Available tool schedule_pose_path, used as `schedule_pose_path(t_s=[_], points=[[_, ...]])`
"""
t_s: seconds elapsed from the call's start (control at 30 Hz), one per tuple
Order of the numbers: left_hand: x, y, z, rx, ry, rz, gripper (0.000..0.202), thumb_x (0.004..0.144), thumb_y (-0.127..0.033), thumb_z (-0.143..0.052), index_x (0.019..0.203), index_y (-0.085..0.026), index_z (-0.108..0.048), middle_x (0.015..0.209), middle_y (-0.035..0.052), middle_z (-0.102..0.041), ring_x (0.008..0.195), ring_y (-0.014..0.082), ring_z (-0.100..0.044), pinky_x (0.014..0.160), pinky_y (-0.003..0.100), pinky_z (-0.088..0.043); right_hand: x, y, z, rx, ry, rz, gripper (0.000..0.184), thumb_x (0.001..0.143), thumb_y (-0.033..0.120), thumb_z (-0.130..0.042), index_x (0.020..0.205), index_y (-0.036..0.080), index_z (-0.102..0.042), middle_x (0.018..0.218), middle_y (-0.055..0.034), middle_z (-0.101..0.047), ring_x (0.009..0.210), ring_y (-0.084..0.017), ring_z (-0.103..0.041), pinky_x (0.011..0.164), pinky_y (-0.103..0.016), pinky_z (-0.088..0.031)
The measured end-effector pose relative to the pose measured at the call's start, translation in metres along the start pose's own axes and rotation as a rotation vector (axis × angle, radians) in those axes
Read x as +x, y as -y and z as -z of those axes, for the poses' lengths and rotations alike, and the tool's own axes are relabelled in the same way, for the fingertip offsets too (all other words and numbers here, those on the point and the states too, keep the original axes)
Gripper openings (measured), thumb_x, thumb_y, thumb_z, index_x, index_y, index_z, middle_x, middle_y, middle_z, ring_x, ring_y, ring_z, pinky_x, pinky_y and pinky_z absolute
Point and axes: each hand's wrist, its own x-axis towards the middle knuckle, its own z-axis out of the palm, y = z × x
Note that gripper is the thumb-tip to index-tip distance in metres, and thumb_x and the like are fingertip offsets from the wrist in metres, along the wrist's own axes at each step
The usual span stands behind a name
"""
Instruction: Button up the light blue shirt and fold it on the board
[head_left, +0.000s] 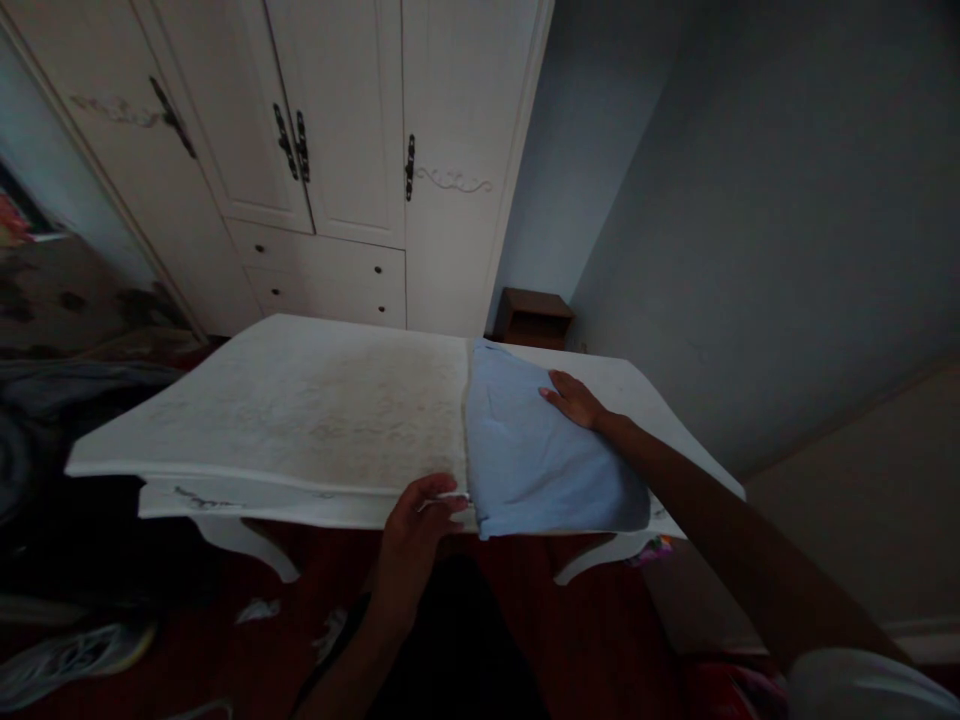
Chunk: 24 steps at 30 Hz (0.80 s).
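Note:
A light blue folded cloth lies across the right part of a white table, its near edge hanging a little over the front. My right hand rests flat on the cloth's upper right side, fingers stretched out. At the table's front edge, my left hand is just left of the cloth's near left corner. Its fingers are bent, with a gap between them and nothing plainly held. Whether the fingertips touch the cloth I cannot tell.
A white wardrobe with dark handles stands behind the table. A small brown cabinet sits in the back corner by the grey wall. On the dark red floor at left lie a shoe and a crumpled white scrap.

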Motion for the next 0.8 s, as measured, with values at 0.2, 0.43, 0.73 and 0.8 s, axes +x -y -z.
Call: schedule_pose_path(t_s=[0.2, 0.43, 0.73, 0.8], points=[[-0.001, 0.013, -0.004, 0.0, 0.081, 0.243, 0.046, 0.062, -0.048, -0.08, 0.089, -0.014, -0.065, 0.079, 0.0069, -0.072, 0.074, 0.0198, -0.07, 0.068, 0.03, -0.058, 0.0, -0.001, -0.001, -0.004, 0.007, -0.003, 0.085, 0.09, 0.071, -0.012, 0.15, 0.014, -0.027, 0.154, -0.0123, -0.033, 0.143, -0.03, -0.028, 0.117, -0.048, -0.026], [-0.001, 0.023, -0.02, -0.134, 0.299, 0.542, 0.056, 0.073, -0.065, -0.066, 0.092, -0.012, -0.058, 0.092, 0.018, -0.073, 0.079, 0.0264, -0.073, 0.073, 0.037, -0.059, 0.002, -0.001, -0.002, 0.012, -0.008, 0.001, 0.09, 0.088, 0.073, -0.011, 0.149, 0.009, -0.03, 0.153, -0.0163, -0.033, 0.142, -0.031, -0.029, 0.116, -0.047, -0.025], [-0.018, 0.032, -0.015, -0.005, 0.319, 0.474, 0.051, 0.068, -0.063, -0.071, 0.068, -0.013, -0.059, 0.057, 0.007, -0.068, 0.046, 0.0166, -0.065, 0.041, 0.021, -0.046, 0.003, -0.002, -0.003, 0.023, -0.024, 0.003, 0.088, 0.088, 0.074, -0.012, 0.149, 0.012, -0.031, 0.153, -0.0128, -0.034, 0.142, -0.031, -0.03, 0.117, -0.046, -0.024], [-0.016, 0.037, -0.011, 0.019, 0.334, 0.491, 0.053, 0.068, -0.066, -0.068, 0.072, -0.013, -0.061, 0.062, 0.0082, -0.07, 0.049, 0.0187, -0.067, 0.042, 0.023, -0.048, 0.003, -0.003, -0.004, 0.034, -0.032, 0.006, 0.087, 0.088, 0.074, -0.013, 0.149, 0.015, -0.031, 0.153, -0.0114, -0.035, 0.141, -0.031, -0.031, 0.117, -0.047, -0.025]])
